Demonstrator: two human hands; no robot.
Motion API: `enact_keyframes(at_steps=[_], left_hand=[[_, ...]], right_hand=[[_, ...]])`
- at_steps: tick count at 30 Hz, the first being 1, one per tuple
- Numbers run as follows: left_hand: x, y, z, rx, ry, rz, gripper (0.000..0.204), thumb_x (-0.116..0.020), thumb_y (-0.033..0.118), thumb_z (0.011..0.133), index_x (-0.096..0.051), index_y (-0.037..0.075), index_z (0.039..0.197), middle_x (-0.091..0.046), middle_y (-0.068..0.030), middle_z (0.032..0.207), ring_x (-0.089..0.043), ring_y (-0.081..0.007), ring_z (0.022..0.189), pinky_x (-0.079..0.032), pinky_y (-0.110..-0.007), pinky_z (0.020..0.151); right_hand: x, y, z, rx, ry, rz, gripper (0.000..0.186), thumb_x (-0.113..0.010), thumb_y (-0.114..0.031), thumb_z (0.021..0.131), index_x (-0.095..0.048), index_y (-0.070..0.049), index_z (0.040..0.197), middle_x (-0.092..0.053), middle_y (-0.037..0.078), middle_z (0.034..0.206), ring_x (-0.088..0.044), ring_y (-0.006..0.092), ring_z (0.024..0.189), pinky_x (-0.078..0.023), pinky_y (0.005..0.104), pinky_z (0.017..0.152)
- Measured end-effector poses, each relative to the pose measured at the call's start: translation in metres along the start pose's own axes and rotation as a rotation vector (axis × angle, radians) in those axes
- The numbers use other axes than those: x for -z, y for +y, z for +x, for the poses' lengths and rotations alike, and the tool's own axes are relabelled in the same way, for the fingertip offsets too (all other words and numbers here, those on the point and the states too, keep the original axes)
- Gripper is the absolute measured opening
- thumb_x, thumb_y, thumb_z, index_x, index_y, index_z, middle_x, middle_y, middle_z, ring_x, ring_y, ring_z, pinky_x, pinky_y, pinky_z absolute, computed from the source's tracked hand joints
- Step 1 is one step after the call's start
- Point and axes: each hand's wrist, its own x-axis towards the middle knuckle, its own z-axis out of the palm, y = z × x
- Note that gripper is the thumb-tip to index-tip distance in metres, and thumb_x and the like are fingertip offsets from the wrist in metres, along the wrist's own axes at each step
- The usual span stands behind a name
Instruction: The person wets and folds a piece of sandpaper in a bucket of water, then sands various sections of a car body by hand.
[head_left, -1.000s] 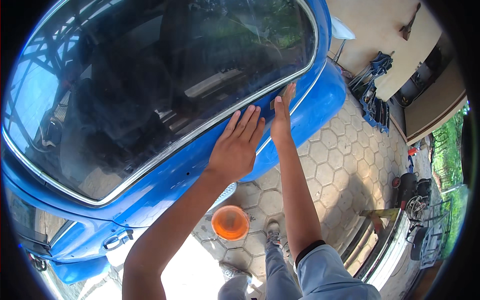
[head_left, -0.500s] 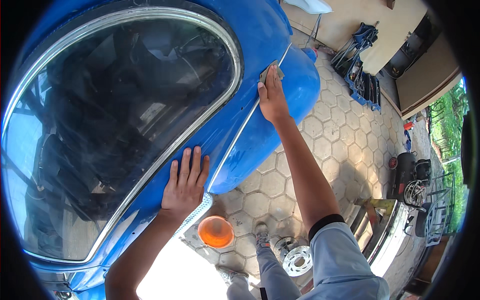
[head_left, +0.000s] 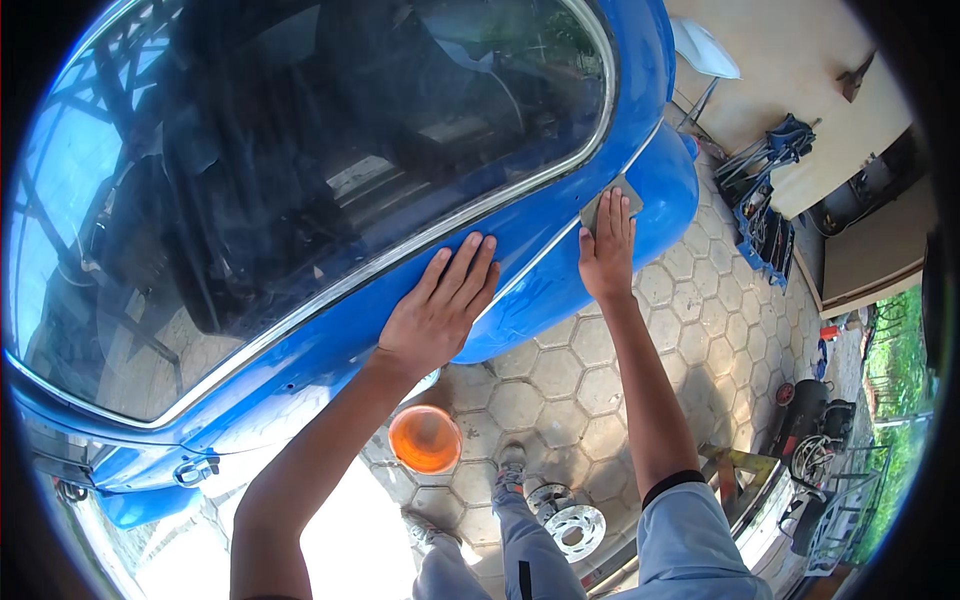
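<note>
A blue car body (head_left: 340, 338) with a large dark window (head_left: 330, 150) fills the left and upper middle. Along a pale trim strip (head_left: 543, 257), it meets a rounded blue fender (head_left: 664, 190). My right hand (head_left: 606, 258) presses a small grey sheet of sandpaper (head_left: 628, 194) against the bodywork at this strip, fingers stretched over it. Part of the sheet is covered by the fingers. Lower left of it, my left hand (head_left: 437, 312) rests flat on the blue panel below the window, holding nothing, with its fingers slightly apart.
An orange bucket (head_left: 425, 440) and a metal brake disc (head_left: 574, 532) stand on the hexagonal paving (head_left: 520, 400) by my feet. To the right are a blue toolbox (head_left: 765, 235), a black compressor (head_left: 800, 415) and a wooden bench (head_left: 740, 470).
The view has shifted. My left hand has slid forward along the panel, closer to the right. My right hand has come slightly back along the strip with the sandpaper.
</note>
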Motion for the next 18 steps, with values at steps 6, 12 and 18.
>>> enact_keyframes(at_steps=[6,12,18], left_hand=[[0.02,-0.01,-0.039,0.017,-0.016,-0.24,0.049,-0.06,0.023,0.087,-0.057,0.007,0.133,-0.031,-0.0099,0.159,-0.021,-0.0241,0.15,-0.014,-0.044,0.123],[0.03,-0.021,-0.122,-0.053,-0.163,-0.114,0.054,-0.059,0.024,0.088,-0.052,0.009,0.14,-0.027,-0.0041,0.161,-0.016,-0.0203,0.151,-0.009,-0.043,0.125],[0.031,-0.025,-0.151,-0.051,-0.165,-0.079,0.057,-0.06,0.021,0.086,-0.05,0.011,0.141,-0.025,-0.0028,0.162,-0.014,-0.0195,0.152,-0.011,-0.043,0.124]], right_hand=[[-0.017,-0.053,-0.072,0.07,-0.082,0.023,0.068,-0.049,-0.023,0.096,-0.022,-0.005,0.155,-0.018,0.016,0.162,-0.014,0.0357,0.151,-0.014,0.0549,0.12],[-0.044,-0.046,-0.121,0.221,-0.041,-0.032,0.068,-0.053,-0.026,0.095,-0.025,-0.011,0.155,-0.02,0.01,0.163,-0.019,0.0296,0.15,-0.015,0.0548,0.12],[-0.014,-0.047,-0.11,0.262,-0.219,-0.182,0.072,-0.052,-0.022,0.093,-0.019,-0.017,0.157,-0.018,0.005,0.163,-0.018,0.0225,0.15,-0.017,0.0436,0.123]])
